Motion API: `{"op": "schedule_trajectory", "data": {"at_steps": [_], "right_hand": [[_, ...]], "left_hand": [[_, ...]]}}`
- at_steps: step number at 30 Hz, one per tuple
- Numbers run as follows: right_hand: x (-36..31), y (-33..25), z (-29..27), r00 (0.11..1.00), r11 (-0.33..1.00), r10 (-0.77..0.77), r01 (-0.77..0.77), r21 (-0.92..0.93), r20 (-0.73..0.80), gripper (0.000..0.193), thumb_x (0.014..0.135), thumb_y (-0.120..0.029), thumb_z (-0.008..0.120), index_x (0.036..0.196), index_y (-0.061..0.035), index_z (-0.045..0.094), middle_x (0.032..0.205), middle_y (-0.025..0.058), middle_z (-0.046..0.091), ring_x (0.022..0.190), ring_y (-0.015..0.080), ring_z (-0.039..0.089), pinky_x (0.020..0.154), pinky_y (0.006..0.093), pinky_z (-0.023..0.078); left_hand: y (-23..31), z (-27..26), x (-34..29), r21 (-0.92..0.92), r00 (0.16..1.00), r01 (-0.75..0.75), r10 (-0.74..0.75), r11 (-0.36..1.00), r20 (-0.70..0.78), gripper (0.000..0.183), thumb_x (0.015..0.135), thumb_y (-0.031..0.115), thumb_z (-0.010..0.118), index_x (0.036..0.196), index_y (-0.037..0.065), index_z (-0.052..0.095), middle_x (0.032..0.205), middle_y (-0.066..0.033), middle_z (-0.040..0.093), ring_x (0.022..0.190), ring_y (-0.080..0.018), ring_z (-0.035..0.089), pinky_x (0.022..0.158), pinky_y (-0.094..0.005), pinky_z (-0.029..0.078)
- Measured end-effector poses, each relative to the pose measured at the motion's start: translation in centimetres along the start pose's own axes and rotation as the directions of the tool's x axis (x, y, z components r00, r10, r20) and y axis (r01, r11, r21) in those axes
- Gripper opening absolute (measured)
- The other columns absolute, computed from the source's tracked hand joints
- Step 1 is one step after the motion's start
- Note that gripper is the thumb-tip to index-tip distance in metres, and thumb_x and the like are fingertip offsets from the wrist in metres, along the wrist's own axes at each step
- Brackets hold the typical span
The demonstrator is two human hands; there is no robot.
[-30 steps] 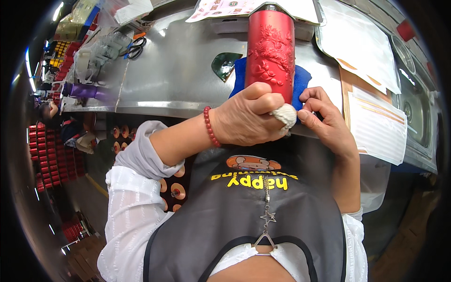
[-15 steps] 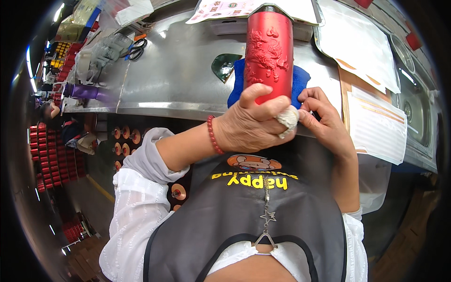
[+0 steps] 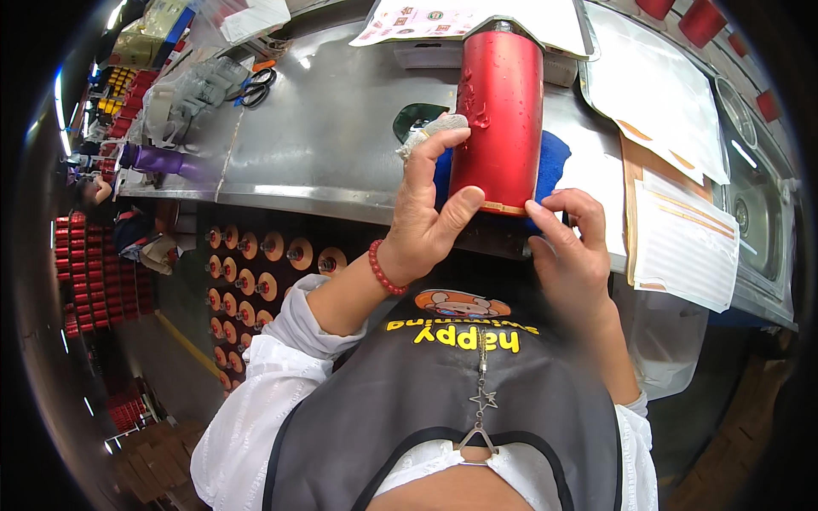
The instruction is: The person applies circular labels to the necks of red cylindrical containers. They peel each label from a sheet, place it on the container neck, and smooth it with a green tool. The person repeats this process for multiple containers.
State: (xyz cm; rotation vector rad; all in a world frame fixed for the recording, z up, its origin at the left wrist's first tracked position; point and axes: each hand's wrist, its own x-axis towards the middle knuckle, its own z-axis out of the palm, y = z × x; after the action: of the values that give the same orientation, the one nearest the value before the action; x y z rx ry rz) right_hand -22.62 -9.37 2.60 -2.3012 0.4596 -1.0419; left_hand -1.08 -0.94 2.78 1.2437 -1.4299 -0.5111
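A red bottle with water drops lies on a blue cloth, its dark neck pointing away from me. Part of a raised relief shows on its left side, and a thin gold-coloured band rings its near end. My left hand is at the bottle's left, thumb on the lower surface, with a wad of whitish cloth held at its bent fingers. At the near right edge, my right hand grips the bottle with thumb and fingertips. Behind the whitish cloth sits a dark green glossy piece.
Printed sheets on a tray lie behind the bottle. White papers and a board are at the right, before a metal sink. Scissors and a purple bottle are at the left. Several round-based items stand below the counter.
The bottle has turned, carrying its relief to the left. My left hand has moved from the near end to the left side, with the whitish cloth. The gold-coloured band has come into view.
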Motion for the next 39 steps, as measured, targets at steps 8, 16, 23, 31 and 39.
{"op": "schedule_trajectory", "data": {"at_steps": [8, 16, 23, 31, 39], "right_hand": [[0.0, 0.0, 0.5, 0.998, 0.992, -0.066, 0.065, -0.104, -0.01, 0.061, 0.067, 0.011, 0.072, 0.124, -0.01, 0.069, 0.114, 0.0114, 0.056, 0.109, 0.0328, 0.055, 0.093, 0.0431, 0.047], [-0.2, 0.2, 0.8, 0.998, 0.994, -0.065, 0.064, -0.091, -0.013, 0.064, 0.064, 0.013, 0.071, 0.125, -0.0099, 0.069, 0.114, 0.0115, 0.055, 0.109, 0.0329, 0.055, 0.094, 0.0431, 0.047], [-0.2, 0.1, 0.8, 0.999, 0.997, -0.045, 0.045, -0.069, -0.006, 0.064, 0.065, 0.013, 0.071, 0.124, -0.0098, 0.069, 0.114, 0.0113, 0.055, 0.109, 0.0331, 0.055, 0.094, 0.043, 0.048], [-0.2, 0.1, 0.8, 0.999, 0.997, -0.043, 0.042, -0.071, -0.004, 0.063, 0.066, 0.013, 0.071, 0.124, -0.0101, 0.07, 0.115, 0.0114, 0.055, 0.11, 0.0334, 0.055, 0.094, 0.0435, 0.048], [-0.3, 0.2, 0.9, 0.999, 0.996, -0.048, 0.047, -0.071, -0.01, 0.064, 0.065, 0.013, 0.071, 0.125, -0.01, 0.069, 0.115, 0.0116, 0.055, 0.11, 0.0336, 0.055, 0.094, 0.0435, 0.048]], "left_hand": [[0.0, 0.5, -0.2, -0.031, 0.999, 0.033, -0.033, 0.999, 0.012, 0.06, 0.097, 0.013, 0.063, 0.147, 0.0, 0.032, 0.149, -0.0144, 0.034, 0.142, -0.0236, 0.03, 0.119, -0.0379, 0.022], [0.1, 0.5, -0.5, -0.117, 0.997, 0.075, -0.072, 0.99, 0.029, 0.062, 0.097, 0.012, 0.063, 0.148, 0.0, 0.029, 0.152, -0.0145, 0.031, 0.142, -0.0235, 0.03, 0.119, -0.0384, 0.025], [0.1, 0.7, -0.3, -0.091, 0.997, 0.071, -0.068, 0.993, 0.045, 0.063, 0.097, 0.01, 0.061, 0.149, 0.001, 0.027, 0.151, -0.0138, 0.031, 0.14, -0.0223, 0.034, 0.116, -0.0383, 0.03], [0.1, 1.1, -0.5, -0.072, 0.995, 0.1, -0.099, 0.992, 0.021, 0.063, 0.097, 0.009, 0.061, 0.149, 0.002, 0.025, 0.148, -0.0132, 0.033, 0.135, -0.0209, 0.039, 0.112, -0.0367, 0.036], [0.0, 1.5, 0.0, -0.064, 0.998, 0.065, -0.066, 0.996, -0.013, 0.062, 0.097, 0.01, 0.061, 0.148, 0.002, 0.027, 0.147, -0.0128, 0.034, 0.136, -0.0212, 0.037, 0.115, -0.0374, 0.032]]}}
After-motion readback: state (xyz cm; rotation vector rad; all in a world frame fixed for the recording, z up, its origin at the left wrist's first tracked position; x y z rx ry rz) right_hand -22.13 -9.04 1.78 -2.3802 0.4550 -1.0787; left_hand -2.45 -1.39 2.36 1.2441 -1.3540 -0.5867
